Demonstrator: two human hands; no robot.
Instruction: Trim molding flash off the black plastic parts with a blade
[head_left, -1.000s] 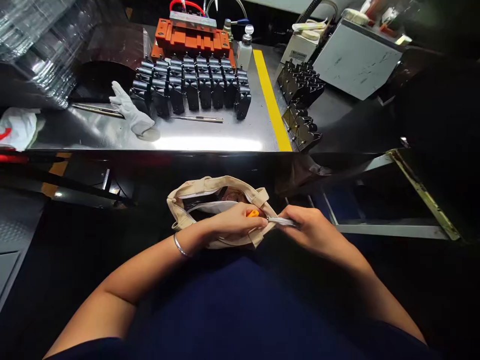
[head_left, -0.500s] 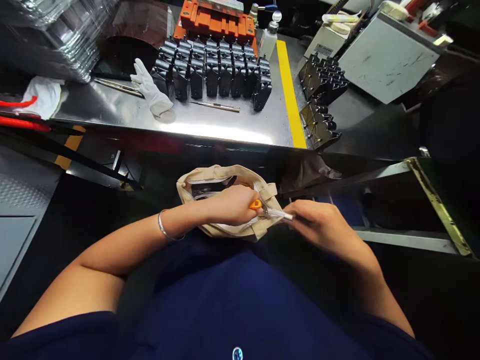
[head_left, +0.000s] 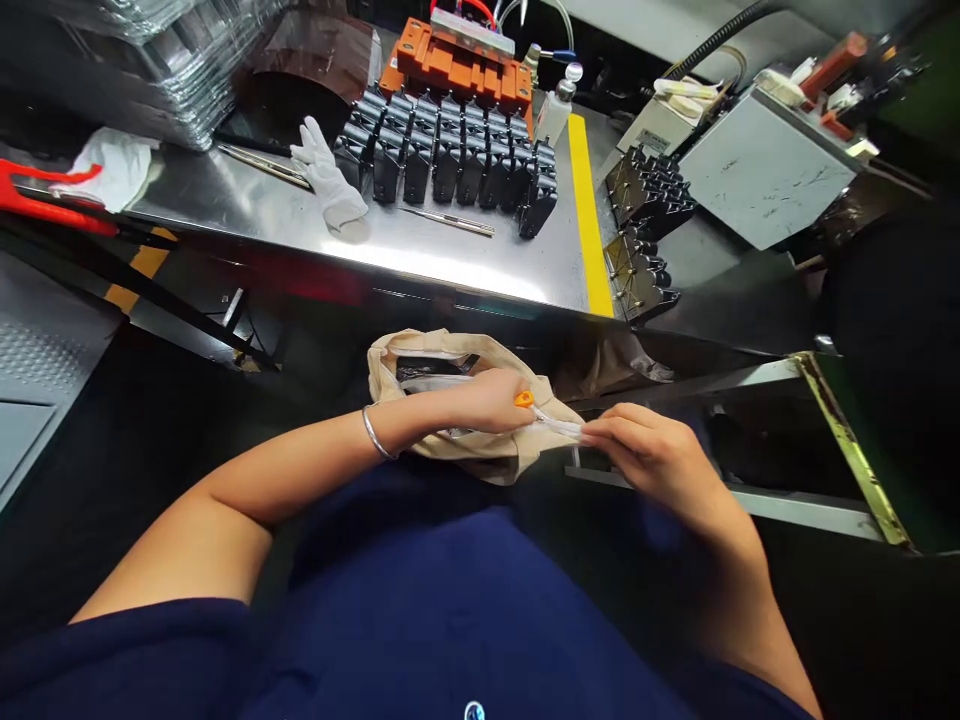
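Observation:
A beige cloth bag (head_left: 480,350) hangs in front of my body with its mouth open and dark and pale contents partly visible inside. Across the opening reaches my left hand (head_left: 495,400), closed with a small orange zipper pull (head_left: 523,398) at its fingers. From there a white zipper (head_left: 555,420) runs to the bag's right corner. That corner is pinched between the thumb and fingers of my right hand (head_left: 637,440), which stretches the zipper end out to the right. My left hand hides part of the bag's inside.
Beyond the bag stands a metal bench (head_left: 300,240) with rows of black parts (head_left: 450,150), a white glove (head_left: 330,185), a pen-like metal tool (head_left: 450,220) and an orange fixture (head_left: 465,70). Red-handled pliers (head_left: 60,205) jut in at left. A metal frame (head_left: 810,510) stands at right.
The bag's right corner is drawn out further and looks more taut. Both hands stay on the bag, the left slightly further right. The whole view has shifted a little.

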